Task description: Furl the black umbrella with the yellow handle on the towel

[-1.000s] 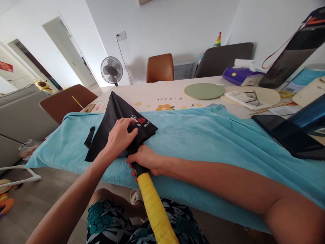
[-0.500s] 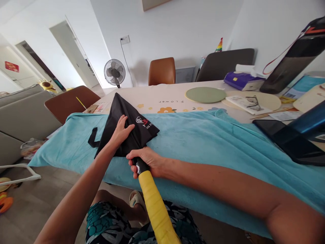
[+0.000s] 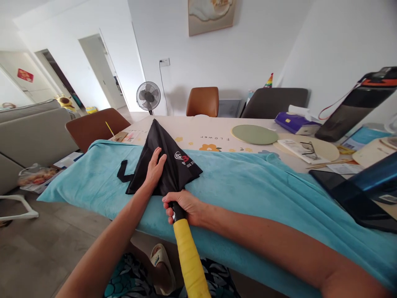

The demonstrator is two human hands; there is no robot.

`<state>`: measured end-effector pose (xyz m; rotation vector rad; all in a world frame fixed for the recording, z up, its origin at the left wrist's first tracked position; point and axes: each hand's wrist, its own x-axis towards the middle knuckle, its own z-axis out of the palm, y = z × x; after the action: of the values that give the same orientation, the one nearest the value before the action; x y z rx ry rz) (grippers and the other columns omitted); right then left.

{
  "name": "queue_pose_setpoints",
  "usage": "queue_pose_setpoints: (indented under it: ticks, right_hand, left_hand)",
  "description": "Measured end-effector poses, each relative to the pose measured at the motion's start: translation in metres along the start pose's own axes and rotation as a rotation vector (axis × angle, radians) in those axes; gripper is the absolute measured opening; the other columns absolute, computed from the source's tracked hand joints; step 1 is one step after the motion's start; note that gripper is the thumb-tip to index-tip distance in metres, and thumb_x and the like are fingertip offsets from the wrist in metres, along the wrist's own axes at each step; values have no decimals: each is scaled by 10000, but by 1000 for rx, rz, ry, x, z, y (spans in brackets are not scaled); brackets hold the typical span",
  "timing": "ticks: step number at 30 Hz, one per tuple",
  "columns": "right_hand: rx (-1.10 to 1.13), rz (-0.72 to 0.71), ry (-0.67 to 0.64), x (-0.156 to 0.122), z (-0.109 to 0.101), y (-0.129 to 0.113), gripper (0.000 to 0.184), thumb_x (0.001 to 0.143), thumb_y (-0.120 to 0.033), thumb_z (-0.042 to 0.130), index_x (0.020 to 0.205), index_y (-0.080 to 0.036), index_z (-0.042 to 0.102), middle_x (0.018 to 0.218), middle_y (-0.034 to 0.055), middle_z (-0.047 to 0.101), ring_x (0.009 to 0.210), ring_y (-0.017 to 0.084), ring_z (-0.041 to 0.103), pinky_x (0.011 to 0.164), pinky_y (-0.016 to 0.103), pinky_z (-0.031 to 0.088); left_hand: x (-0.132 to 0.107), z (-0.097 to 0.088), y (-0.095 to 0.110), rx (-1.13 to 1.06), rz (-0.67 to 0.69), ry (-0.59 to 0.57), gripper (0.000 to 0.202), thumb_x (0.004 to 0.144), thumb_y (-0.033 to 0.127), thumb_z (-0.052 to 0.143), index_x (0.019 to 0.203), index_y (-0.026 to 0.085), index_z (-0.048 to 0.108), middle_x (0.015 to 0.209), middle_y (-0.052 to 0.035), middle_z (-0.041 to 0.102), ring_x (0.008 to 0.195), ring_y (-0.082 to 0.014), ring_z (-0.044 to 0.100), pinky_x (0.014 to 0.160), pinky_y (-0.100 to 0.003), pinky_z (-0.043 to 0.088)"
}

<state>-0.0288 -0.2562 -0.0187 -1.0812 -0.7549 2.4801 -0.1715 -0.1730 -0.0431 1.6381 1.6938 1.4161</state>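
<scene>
A black umbrella (image 3: pixel 167 159) lies with its loosely folded canopy on a turquoise blanket (image 3: pixel 248 186), its tip pointing away from me. Its handle, wrapped in yellow tape (image 3: pixel 190 256), extends toward my lap. My left hand (image 3: pixel 156 167) rests on the canopy, fingers stretched out and lying flat. At the canopy's lower end, my right hand (image 3: pixel 184 205) is closed around the black part of the shaft just above the yellow wrap. A black strap (image 3: pixel 122 171) sticks out from the canopy's left side. White and red print shows on the right of the canopy.
Behind the blanket, the table (image 3: pixel 198 130) holds a green oval mat (image 3: pixel 254 134), glasses (image 3: pixel 308 147) on a booklet, and a purple tissue pack (image 3: pixel 296 123). A dark tablet (image 3: pixel 347 198) and a tall bottle (image 3: pixel 350 109) are at right. A fan (image 3: pixel 149 97) stands beyond.
The view has tilted up, so the scene sits lower and slightly right. My left hand still lies on the canopy, and my right hand keeps its grip on the shaft.
</scene>
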Motion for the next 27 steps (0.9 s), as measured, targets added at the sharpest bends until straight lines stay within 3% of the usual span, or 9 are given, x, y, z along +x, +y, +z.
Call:
queue_pose_setpoints:
  ticks: [8, 17, 21, 27]
  right_hand:
    - [-129, -59, 80, 4, 5, -8, 149, 709, -124, 496, 562, -136, 474, 398, -28, 455, 323, 72, 420, 348, 187, 425]
    - [-81, -22, 11, 22, 2, -15, 156, 723, -115, 503, 568, -117, 493, 446, -13, 480, 368, 86, 461, 375, 215, 446]
    - [-50, 2, -65, 25, -5, -13, 146, 752, -139, 493, 608, -116, 505, 459, -13, 486, 375, 86, 471, 402, 218, 460]
    - [-9, 18, -112, 25, -10, -12, 150, 763, -154, 502, 617, -116, 503, 454, -13, 488, 375, 80, 471, 435, 221, 476]
  left_hand:
    - [7, -5, -6, -63, -70, 109, 477, 843, 369, 433, 1270, 159, 452, 1403, -70, 371, 1308, -166, 303, 1111, -329, 202]
    - [4, -12, -1, -125, -113, 103, 417, 820, 344, 479, 1212, 205, 514, 1347, -40, 451, 1272, -182, 368, 1099, -366, 242]
    - [-1, -12, 2, -103, -83, 99, 374, 820, 352, 474, 1160, 214, 547, 1307, -39, 493, 1233, -186, 418, 1072, -360, 292]
    - [1, -8, 11, 25, 84, 177, 241, 797, 274, 463, 981, 186, 591, 1155, -50, 586, 1101, -170, 518, 1008, -340, 355]
